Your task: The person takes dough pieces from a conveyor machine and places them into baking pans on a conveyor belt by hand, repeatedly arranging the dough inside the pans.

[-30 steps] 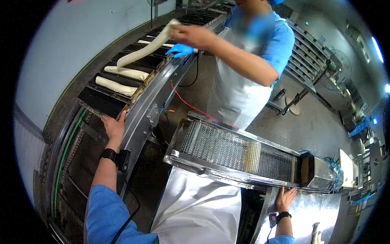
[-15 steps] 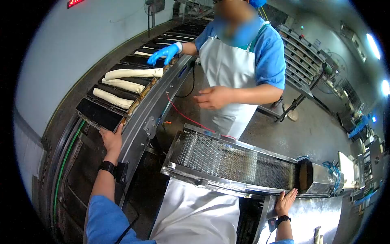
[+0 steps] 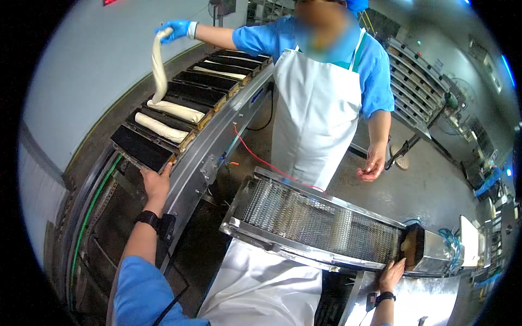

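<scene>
My left hand (image 3: 156, 183) grips the near corner of a black baking pan (image 3: 142, 148) with no dough in it, the closest in a row on the conveyor. Long pale dough pieces lie in the two pans beyond: one dough roll (image 3: 160, 128) and another dough roll (image 3: 176, 111). My right hand (image 3: 391, 276) rests on the side rail of a short mesh belt conveyor (image 3: 321, 217), near its dark outlet, fingers stretched out and holding nothing. Inside that outlet (image 3: 409, 247) shows something pale that I cannot make out clearly.
Across from me stands a co-worker in a white apron (image 3: 315, 114), whose blue-gloved hand (image 3: 176, 31) holds up a twisted dough rope (image 3: 159, 68). A metal conveyor frame (image 3: 217, 141) runs along the pans. Below my right hand is a shiny metal table (image 3: 429, 299).
The co-worker's gloved hand has lifted the top dough piece up and away to the left. Their bare hand has dropped to the right. My right hand has shifted slightly along the rail.
</scene>
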Demonstrator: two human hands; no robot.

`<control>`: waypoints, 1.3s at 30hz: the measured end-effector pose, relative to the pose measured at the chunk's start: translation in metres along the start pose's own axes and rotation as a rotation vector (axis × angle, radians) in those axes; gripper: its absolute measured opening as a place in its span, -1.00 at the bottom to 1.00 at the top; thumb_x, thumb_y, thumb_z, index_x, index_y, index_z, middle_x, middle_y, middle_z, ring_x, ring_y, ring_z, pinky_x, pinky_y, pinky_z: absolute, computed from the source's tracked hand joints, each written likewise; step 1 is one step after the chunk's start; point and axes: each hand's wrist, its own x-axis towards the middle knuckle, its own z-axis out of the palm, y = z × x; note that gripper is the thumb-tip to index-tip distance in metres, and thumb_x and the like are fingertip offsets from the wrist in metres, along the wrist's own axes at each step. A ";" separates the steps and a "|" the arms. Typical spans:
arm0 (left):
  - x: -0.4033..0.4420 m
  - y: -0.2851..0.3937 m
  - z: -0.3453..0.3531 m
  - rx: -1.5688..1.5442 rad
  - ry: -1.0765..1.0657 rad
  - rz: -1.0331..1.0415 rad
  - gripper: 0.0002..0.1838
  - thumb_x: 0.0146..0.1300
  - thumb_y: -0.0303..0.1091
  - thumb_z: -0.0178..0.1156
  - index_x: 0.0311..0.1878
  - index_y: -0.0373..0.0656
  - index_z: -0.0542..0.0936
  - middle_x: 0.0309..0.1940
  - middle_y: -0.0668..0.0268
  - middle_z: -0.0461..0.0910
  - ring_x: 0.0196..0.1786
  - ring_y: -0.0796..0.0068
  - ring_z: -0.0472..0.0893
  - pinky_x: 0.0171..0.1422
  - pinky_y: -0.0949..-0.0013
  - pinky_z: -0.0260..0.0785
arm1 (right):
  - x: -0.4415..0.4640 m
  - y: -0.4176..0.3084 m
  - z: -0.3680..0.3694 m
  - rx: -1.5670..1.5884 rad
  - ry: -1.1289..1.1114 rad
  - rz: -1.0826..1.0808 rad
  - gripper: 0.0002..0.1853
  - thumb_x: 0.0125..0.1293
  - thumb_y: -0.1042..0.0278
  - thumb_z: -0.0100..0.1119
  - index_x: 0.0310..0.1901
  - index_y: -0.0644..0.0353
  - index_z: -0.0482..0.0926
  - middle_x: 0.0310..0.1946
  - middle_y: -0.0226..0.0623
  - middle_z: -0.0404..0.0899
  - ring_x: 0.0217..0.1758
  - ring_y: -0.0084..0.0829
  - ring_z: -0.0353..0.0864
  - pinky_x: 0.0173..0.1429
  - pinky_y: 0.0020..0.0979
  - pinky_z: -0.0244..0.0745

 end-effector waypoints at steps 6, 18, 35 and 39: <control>-0.002 0.001 -0.001 -0.035 0.049 0.026 0.16 0.11 0.14 0.33 0.31 -0.77 -0.02 0.36 -0.46 0.01 0.47 -0.20 0.06 0.54 0.18 0.03 | 0.023 0.002 0.004 0.177 0.066 -0.070 -0.36 0.29 0.51 -0.13 0.40 0.49 0.02 0.38 0.21 0.13 0.44 0.08 0.14 0.49 -0.14 0.07; -0.010 0.008 -0.010 0.051 0.008 -0.020 0.17 0.13 0.22 0.27 0.30 -0.78 -0.01 0.34 -0.49 0.02 0.46 -0.24 0.07 0.53 0.11 0.03 | 0.051 -0.017 0.013 0.121 0.158 -0.244 -0.26 0.09 0.77 -0.22 0.41 0.35 0.07 0.42 0.16 0.05 0.51 0.09 -0.01 0.56 -0.13 -0.06; -0.015 0.023 -0.026 0.083 -0.078 -0.081 0.16 0.21 0.22 0.19 0.34 -0.74 -0.12 0.40 -0.40 -0.07 0.51 -0.17 -0.05 0.58 0.14 -0.08 | 0.033 -0.113 -0.053 -0.028 -0.059 -0.869 -0.62 -0.13 0.63 0.15 -0.18 0.18 0.43 -0.21 -0.14 0.49 0.00 -0.09 0.44 0.12 -0.10 0.30; -0.020 0.031 -0.035 0.030 -0.110 -0.164 0.14 0.21 0.15 0.22 0.37 -0.70 -0.16 0.43 -0.36 -0.13 0.52 -0.16 -0.11 0.59 0.11 -0.14 | 0.024 -0.110 -0.060 -0.146 -0.012 -0.682 -0.70 -0.09 0.48 0.24 -0.22 0.16 0.54 -0.20 -0.18 0.52 0.04 -0.13 0.46 0.05 -0.10 0.39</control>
